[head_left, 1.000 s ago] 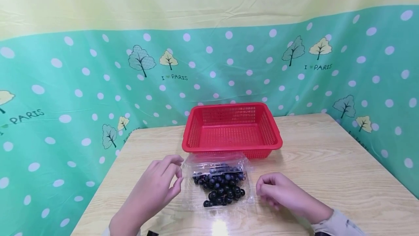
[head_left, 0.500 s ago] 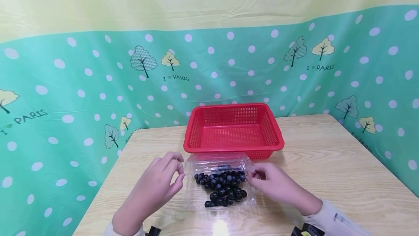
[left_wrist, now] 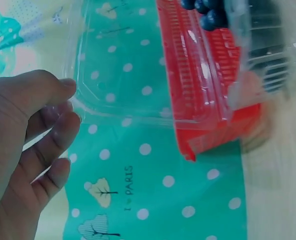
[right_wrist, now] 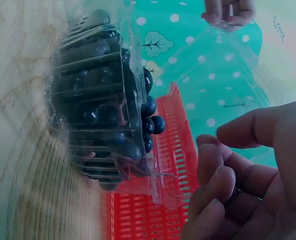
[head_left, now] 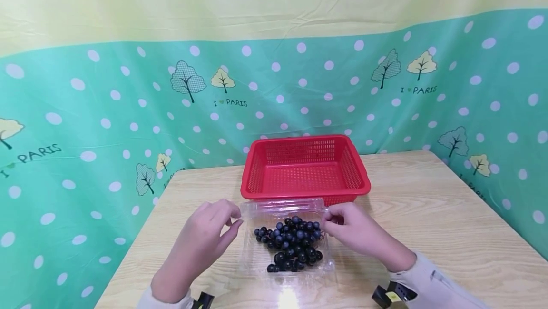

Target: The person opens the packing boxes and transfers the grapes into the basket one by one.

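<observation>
A clear plastic box (head_left: 256,260) holding dark grapes (head_left: 295,240) sits on the table, its hinged lid (head_left: 282,205) raised at the far side. My left hand (head_left: 207,228) pinches the lid's left corner between thumb and fingers; the left wrist view shows the thumb (left_wrist: 63,90) at the edge of the lid (left_wrist: 138,119). At the opposite corner, my right hand (head_left: 357,230) appears to pinch the lid with thumb and forefinger. The right wrist view shows its curled fingers (right_wrist: 217,185) beside the ribbed box wall (right_wrist: 88,95), with some grapes (right_wrist: 148,107) above the rim.
Directly behind the box stands a red plastic basket (head_left: 299,180) with slotted walls. The wooden table (head_left: 411,194) extends to both sides. A green and yellow printed curtain (head_left: 274,85) hangs around the back and sides.
My right hand has moved left and up from the table to the lid's right corner. The lid has tilted back, uncovering more grapes. My left hand has hardly moved.
</observation>
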Motion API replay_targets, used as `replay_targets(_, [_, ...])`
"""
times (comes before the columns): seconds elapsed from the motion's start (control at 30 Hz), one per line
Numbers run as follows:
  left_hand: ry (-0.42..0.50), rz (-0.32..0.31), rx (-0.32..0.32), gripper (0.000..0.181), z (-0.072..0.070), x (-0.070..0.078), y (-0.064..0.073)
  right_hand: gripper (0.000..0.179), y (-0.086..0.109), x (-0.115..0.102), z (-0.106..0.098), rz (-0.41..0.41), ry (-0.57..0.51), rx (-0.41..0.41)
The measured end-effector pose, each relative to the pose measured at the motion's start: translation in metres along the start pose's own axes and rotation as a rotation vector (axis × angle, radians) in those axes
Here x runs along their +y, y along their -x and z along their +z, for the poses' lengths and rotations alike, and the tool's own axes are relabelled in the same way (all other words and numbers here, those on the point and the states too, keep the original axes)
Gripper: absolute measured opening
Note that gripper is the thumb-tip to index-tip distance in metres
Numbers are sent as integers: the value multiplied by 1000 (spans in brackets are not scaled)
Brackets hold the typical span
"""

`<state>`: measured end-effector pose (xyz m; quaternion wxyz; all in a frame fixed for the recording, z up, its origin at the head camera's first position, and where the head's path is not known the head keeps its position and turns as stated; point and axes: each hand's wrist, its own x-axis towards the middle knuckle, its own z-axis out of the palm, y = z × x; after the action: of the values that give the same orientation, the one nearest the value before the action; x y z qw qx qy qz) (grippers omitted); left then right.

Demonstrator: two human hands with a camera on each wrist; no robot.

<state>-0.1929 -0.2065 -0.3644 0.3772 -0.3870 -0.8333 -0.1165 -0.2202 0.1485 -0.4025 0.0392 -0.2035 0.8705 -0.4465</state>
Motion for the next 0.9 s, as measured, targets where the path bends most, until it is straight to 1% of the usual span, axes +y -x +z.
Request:
replay_targets(0.1, [-12,1,43,19,-2,0,-6,9,-1,3,4,-24,93,26])
replay_targets(0.27, [-31,-9,56,15,-4,1,-12,15,-1,9,17,-62,289,75])
replay_targets(0.33, [-31,-9,60,14,-4,0,-14,18,-1,9,21,-66,342,87])
replay_targets(0.4, [-24,-6,69,14,-3,-1,-15,21,-1,10,23,-69,378,93])
replay_targets(0.47, [-14,-4,79,14,-3,-1,-17,24,-2,11,24,-73,388,99])
replay_targets(0.6, [-1,4,104,15,-2,-1,-19,19,-3,12,26,-65,415,122])
replay_targets(0.77, [8,13,138,12,-2,-3,-23,18,-5,12,30,-42,511,140])
replay_targets(0.9, [15,15,148,10,-2,-5,-28,21,-5,12,33,-49,583,147])
